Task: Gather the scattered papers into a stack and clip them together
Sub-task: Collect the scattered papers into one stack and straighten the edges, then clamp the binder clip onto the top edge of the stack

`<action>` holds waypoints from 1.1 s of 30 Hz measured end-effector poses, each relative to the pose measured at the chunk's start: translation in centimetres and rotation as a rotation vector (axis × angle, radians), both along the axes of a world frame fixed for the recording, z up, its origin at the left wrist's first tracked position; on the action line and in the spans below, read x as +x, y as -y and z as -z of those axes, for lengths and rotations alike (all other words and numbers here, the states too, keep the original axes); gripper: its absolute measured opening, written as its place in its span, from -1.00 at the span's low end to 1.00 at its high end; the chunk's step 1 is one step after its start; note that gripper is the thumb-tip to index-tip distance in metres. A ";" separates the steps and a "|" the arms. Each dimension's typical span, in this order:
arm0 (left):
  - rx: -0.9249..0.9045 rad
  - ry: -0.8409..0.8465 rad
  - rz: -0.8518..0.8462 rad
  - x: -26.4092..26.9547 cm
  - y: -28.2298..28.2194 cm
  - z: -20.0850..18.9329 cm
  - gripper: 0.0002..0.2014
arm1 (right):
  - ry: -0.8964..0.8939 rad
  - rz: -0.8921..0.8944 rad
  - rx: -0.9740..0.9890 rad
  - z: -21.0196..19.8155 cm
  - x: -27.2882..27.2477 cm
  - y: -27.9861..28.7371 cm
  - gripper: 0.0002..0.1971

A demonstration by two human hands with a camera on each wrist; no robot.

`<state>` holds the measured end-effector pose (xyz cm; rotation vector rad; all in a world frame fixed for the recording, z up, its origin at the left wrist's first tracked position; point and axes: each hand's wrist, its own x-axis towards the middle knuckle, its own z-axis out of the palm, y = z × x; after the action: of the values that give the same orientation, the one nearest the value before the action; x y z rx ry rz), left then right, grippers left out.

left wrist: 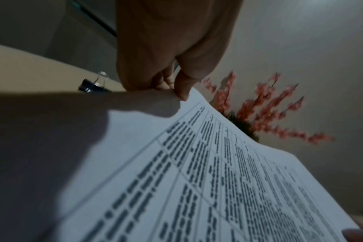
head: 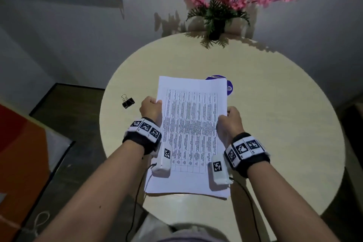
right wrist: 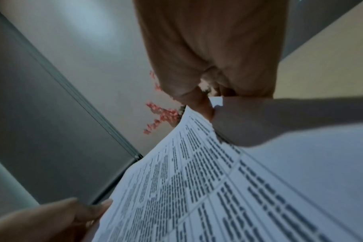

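A stack of white papers (head: 191, 133) printed with a table is held above the round table, its edges lined up. My left hand (head: 151, 107) grips the stack's left edge, thumb on top, as the left wrist view shows at the stack's (left wrist: 197, 172) rim under my left hand (left wrist: 172, 78). My right hand (head: 229, 122) pinches the right edge; the right wrist view shows the papers (right wrist: 228, 188) under my right hand (right wrist: 209, 91). A black binder clip (head: 128, 102) with silver handles lies on the table left of my left hand, also seen as the binder clip (left wrist: 93, 85).
The beige round table (head: 275, 124) carries a pot of pink flowers (head: 216, 6) at its far edge against the wall. A purple round object (head: 228, 86) peeks out behind the stack's top right corner. An orange and white surface (head: 23, 153) lies at the left.
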<state>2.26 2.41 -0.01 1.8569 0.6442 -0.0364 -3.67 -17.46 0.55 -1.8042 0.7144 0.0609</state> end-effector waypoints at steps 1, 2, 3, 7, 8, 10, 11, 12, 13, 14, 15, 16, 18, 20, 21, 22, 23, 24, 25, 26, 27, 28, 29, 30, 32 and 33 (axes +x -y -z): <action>0.017 -0.032 0.005 -0.4 0.1 1.0 -0.65 | -0.035 0.016 0.002 0.9 -0.3 -0.1 -0.74; 0.032 -0.052 0.012 -0.8 0.2 1.7 -0.68 | -0.057 0.020 -0.017 1.7 -0.6 -0.2 -0.72; 0.053 -0.078 0.033 -1.3 0.3 2.0 -0.76 | -0.084 0.017 -0.050 2.2 -0.8 -0.3 -0.71; 0.118 -0.099 0.100 -2.0 0.4 3.3 -0.69 | -0.138 -0.035 -0.220 4.3 -1.4 -0.3 -0.70; 0.134 -0.094 0.116 -2.1 0.4 3.7 -0.63 | -0.143 -0.073 -0.273 5.0 -1.4 -0.3 -0.72; 0.136 -0.107 0.104 -2.1 0.3 4.8 -0.56 | -0.169 -0.138 -0.353 5.7 -1.5 -0.3 -0.83; 0.135 -0.115 0.094 -2.0 0.3 5.2 -0.57 | -0.185 -0.172 -0.386 5.8 -1.5 -0.3 -0.86; 0.143 -0.124 0.104 -2.1 0.3 5.3 -0.62 | -0.206 -0.209 -0.426 5.8 -1.5 -0.3 -0.83; 0.147 -0.148 0.112 -2.2 0.3 5.4 -0.68 | -0.236 -0.250 -0.470 5.6 -1.6 -0.3 -0.77; 0.151 -0.152 0.111 -2.1 0.3 5.7 -0.71 | -0.269 -0.280 -0.514 5.4 -1.6 -0.3 -0.72; 0.167 -0.155 0.128 -2.1 0.4 6.1 -0.73 | -0.309 -0.294 -0.556 5.2 -1.6 -0.4 -0.69; 0.163 -0.162 0.141 -2.1 0.4 6.2 -0.75 | -0.340 -0.297 -0.595 4.9 -1.6 -0.4 -0.68; 0.228 -0.150 0.168 -1.5 -0.2 6.5 -0.75 | -0.385 -0.288 -0.642 4.2 -1.3 -0.6 -0.63; 0.298 -0.108 0.148 -0.6 -1.1 5.5 -0.73 | -0.364 -0.278 -0.660 3.4 -0.4 -0.8 -0.59; 0.311 -0.068 0.147 0.1 -1.7 5.0 -0.71 | -0.325 -0.284 -0.664 3.0 0.3 -1.0 -0.59; 0.364 -0.013 0.145 0.9 -2.6 4.4 -0.67 | -0.278 -0.303 -0.669 2.4 1.2 -1.3 -0.58; 0.419 0.015 0.117 1.6 -3.4 3.8 -0.62 | -0.236 -0.341 -0.674 1.8 2.1 -1.7 -0.57; 0.457 0.017 0.064 2.5 -4.2 3.3 -0.58 | -0.199 -0.396 -0.678 1.3 3.1 -2.2 -0.57; 0.489 -0.006 0.004 3.4 -5.0 3.0 -0.53 | -0.173 -0.458 -0.676 1.0 4.2 -2.8 -0.56; 0.494 -0.049 -0.048 4.2 -5.6 2.7 -0.46 | -0.161 -0.521 -0.671 0.8 5.1 -3.4 -0.56; 0.486 -0.108 -0.072 5.0 -6.2 2.4 -0.40 | -0.161 -0.584 -0.668 0.8 6.0 -4.0 -0.56; 0.459 -0.167 -0.084 5.7 -6.8 2.3 -0.35 | -0.164 -0.650 -0.672 1.1 7.0 -4.6 -0.54; 0.435 -0.222 -0.074 5.9 -7.2 2.4 -0.32 | -0.176 -0.711 -0.678 1.4 7.2 -5.0 -0.51; 0.423 -0.270 -0.061 6.3 -7.6 2.6 -0.33 | -0.186 -0.778 -0.688 1.9 7.7 -5.6 -0.45; 0.437 -0.311 -0.015 6.8 -8.2 3.7 -0.43 | -0.223 -0.885 -0.690 3.0 8.3 -6.3 -0.31; 0.450 -0.285 0.000 6.9 -8.4 4.1 -0.52 | -0.249 -0.922 -0.687 3.4 8.5 -6.5 -0.28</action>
<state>9.17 10.82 -4.13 2.3092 0.9046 -0.1711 4.82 -10.93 -2.89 -2.6927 -0.0178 0.7336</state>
